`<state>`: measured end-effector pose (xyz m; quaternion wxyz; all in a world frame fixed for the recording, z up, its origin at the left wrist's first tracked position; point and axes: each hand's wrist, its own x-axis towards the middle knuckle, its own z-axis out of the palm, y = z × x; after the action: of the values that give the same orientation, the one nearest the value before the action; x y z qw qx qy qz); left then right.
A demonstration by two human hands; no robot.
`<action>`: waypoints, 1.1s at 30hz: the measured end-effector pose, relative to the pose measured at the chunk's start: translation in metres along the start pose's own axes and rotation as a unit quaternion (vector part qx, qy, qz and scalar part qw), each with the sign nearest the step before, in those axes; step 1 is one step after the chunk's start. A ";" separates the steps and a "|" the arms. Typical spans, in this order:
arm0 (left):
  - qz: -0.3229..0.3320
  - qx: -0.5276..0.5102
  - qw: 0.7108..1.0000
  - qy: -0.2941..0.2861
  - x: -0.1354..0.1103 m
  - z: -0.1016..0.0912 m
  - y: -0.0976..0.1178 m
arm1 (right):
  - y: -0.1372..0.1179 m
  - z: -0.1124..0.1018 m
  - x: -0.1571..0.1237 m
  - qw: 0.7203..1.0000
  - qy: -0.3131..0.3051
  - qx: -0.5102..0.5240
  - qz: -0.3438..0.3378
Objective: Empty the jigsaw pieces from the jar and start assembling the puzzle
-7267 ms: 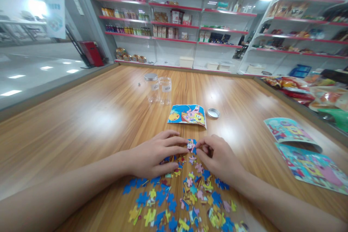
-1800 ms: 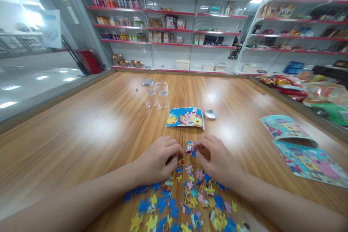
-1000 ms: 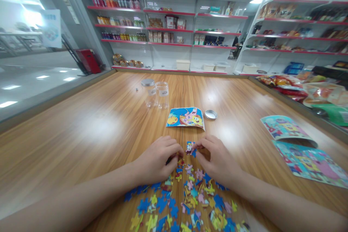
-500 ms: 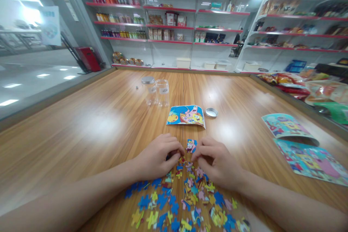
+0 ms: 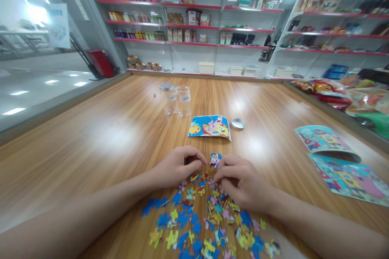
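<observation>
Several joined jigsaw pieces (image 5: 215, 160) form a small patch of cartoon picture between my hands. My left hand (image 5: 185, 165) hovers at its left edge, thumb and index finger a little apart, nothing visible between them. Just below the patch's right side, my right hand (image 5: 243, 180) has its fingers curled and tips drawn together on the loose pieces; whatever they pinch is hidden. Loose jigsaw pieces (image 5: 182, 219) in blue, yellow and pink spread over the near tabletop. Beyond the patch lies a curled cartoon picture sheet (image 5: 209, 126).
Two clear jars (image 5: 183, 103) stand farther back, the left one with a metal lid. A loose lid (image 5: 238, 124) lies right of the picture sheet. Two more picture sheets (image 5: 349, 178) rest on the right of the wooden table (image 5: 100, 141). Snack bags (image 5: 328, 93) line its right edge.
My left hand has lifted slightly away from the loose pieces toward the joined patch, uncovering pieces beneath it. My right hand stays nearly in place. The whole view has shifted slightly.
</observation>
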<state>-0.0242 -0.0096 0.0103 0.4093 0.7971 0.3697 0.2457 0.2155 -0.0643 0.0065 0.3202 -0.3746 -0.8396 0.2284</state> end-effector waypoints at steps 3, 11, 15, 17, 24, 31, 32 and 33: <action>-0.021 -0.061 0.998 -0.013 0.004 -0.007 0.000 | 0.000 0.000 -0.001 1.000 0.004 0.009 0.005; 0.067 -0.113 0.987 -0.091 0.010 -0.045 -0.019 | 0.002 0.000 0.001 1.000 0.008 0.026 0.002; 0.088 -0.110 0.988 -0.058 0.008 -0.049 -0.026 | 0.001 -0.001 0.002 0.999 0.011 0.030 0.001; 0.108 -0.102 0.988 -0.049 0.007 -0.051 -0.026 | 0.000 -0.002 0.003 0.999 0.010 0.033 0.003; 0.187 0.042 0.977 -0.089 0.002 -0.059 -0.016 | -0.001 -0.002 0.005 0.999 0.010 0.052 0.005; 0.219 0.126 0.964 -0.087 -0.001 -0.052 -0.015 | -0.001 -0.001 0.007 0.999 0.009 0.041 -0.007; 0.228 0.137 0.960 -0.087 -0.001 -0.051 -0.016 | 0.000 0.000 0.007 0.999 0.010 0.041 -0.010; 0.237 0.149 0.956 -0.087 0.000 -0.051 -0.017 | 0.000 0.000 0.007 0.999 0.009 0.041 -0.013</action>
<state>-0.0662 0.0206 0.0236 0.2466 0.9320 0.1653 0.2081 0.2121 -0.0593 0.0088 0.3456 -0.3522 -0.8314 0.2554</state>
